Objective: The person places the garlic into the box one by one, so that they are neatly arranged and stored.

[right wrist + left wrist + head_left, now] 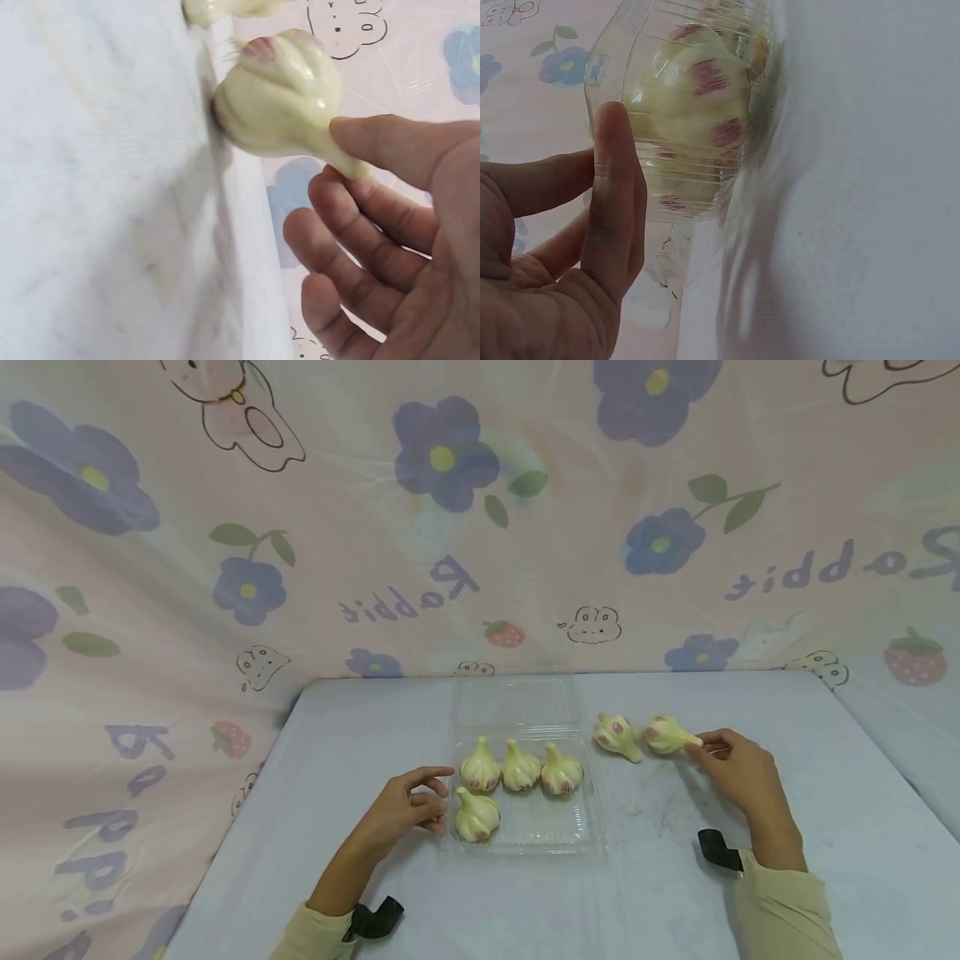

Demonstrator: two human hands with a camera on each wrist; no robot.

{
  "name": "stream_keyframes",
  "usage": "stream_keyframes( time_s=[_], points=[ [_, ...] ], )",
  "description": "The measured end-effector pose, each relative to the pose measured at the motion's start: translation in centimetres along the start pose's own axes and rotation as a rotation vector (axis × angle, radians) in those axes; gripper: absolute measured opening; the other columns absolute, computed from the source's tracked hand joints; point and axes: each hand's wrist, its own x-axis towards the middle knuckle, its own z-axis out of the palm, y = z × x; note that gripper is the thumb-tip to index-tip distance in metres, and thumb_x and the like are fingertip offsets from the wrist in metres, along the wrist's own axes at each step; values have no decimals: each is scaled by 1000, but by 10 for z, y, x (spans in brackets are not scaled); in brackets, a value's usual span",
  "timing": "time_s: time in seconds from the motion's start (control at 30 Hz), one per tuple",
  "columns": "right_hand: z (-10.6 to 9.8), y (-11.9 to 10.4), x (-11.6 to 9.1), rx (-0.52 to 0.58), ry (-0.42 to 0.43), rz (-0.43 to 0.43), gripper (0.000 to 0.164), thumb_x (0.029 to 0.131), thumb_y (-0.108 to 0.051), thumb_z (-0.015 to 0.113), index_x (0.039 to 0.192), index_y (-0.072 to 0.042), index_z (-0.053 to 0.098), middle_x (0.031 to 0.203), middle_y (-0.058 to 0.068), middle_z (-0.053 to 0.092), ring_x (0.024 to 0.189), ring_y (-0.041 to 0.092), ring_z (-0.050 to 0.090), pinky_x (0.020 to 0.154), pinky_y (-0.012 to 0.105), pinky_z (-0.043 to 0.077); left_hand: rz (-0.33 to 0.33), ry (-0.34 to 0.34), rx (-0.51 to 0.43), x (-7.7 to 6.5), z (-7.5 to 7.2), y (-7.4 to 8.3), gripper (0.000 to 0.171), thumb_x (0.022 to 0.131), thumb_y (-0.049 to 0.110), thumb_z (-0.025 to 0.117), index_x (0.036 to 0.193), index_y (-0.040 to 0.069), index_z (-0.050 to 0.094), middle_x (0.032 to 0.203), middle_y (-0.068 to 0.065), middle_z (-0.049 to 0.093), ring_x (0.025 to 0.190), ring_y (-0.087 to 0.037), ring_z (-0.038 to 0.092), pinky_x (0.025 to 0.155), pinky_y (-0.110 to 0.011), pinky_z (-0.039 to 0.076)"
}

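Observation:
A clear plastic clamshell box point(540, 833) lies with its lid folded back on the table. Inside are several pale garlic bulbs: a row at the back and one garlic bulb point(477, 816) at the front left. My left hand point(401, 806) is at the box's left edge, and a fingertip touches the clear rim in the left wrist view. To the right of the box, my right hand point(738, 768) pinches a garlic bulb point(277, 97) by its stem between thumb and fingers. Another garlic bulb point(617, 737) lies between it and the box.
A white-covered table point(645, 893) holds everything. Patterned fabric with flowers and rabbits point(525, 543) hangs behind it and along the left side. Black wrist mounts point(377, 917) sit at both cuffs.

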Motion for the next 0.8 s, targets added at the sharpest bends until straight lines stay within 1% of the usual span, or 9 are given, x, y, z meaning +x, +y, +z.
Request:
stream_keyframes(
  time_s=[0.17, 0.4, 0.53, 0.6, 0.67, 0.8],
  points=[
    [-6, -4, -3, 4, 42, -16, 62, 99, -54, 53, 127, 1, 59, 117, 30, 66, 103, 46, 61, 74, 51, 51, 0, 3, 1, 1, -1, 1, 55, 92, 2, 65, 145, 1, 47, 112, -16, 51, 77, -13, 64, 66, -26, 62],
    [-14, -12, -11, -1, 92, -46, 57, 99, -50, 54, 125, 0, 61, 115, 28, 67, 103, 44, 63, 74, 51, 51, -13, 4, 3, -1, 0, -3, 56, 92, 2, 65, 145, 1, 47, 111, -13, 51, 77, -14, 64, 66, -26, 62],
    [-17, -14, -14, -7, 103, -54, 56, 99, -49, 55, 125, 0, 61, 115, 28, 67, 102, 44, 63, 70, 46, 51, -1, 4, 3, 0, 0, -2, 54, 92, 1, 65, 144, 1, 48, 110, -13, 51, 78, -14, 64, 66, -26, 62],
    [-17, -14, -15, -4, 98, -57, 55, 99, -49, 56, 125, -1, 61, 115, 27, 67, 102, 43, 63, 67, 43, 51, 0, 1, 3, 0, 0, -2, 54, 92, 1, 64, 144, 2, 49, 111, -13, 51, 78, -13, 64, 66, -26, 62],
    [-16, -13, -14, -2, 71, -63, 54, 99, -48, 56, 124, -1, 61, 117, 28, 65, 103, 44, 62, 68, 44, 52, -3, 1, 1, 0, 0, -1, 54, 92, 1, 65, 144, 3, 49, 111, -13, 51, 77, -13, 64, 66, -26, 62],
    [-13, -11, -11, 7, 3, -51, 55, 99, -50, 54, 124, -1, 57, 128, 32, 58, 114, 50, 56, 79, 57, 51, -7, 6, 0, 0, 0, -2, 53, 92, 1, 65, 143, 3, 50, 110, -13, 51, 77, -14, 64, 66, -26, 62]
  ],
)
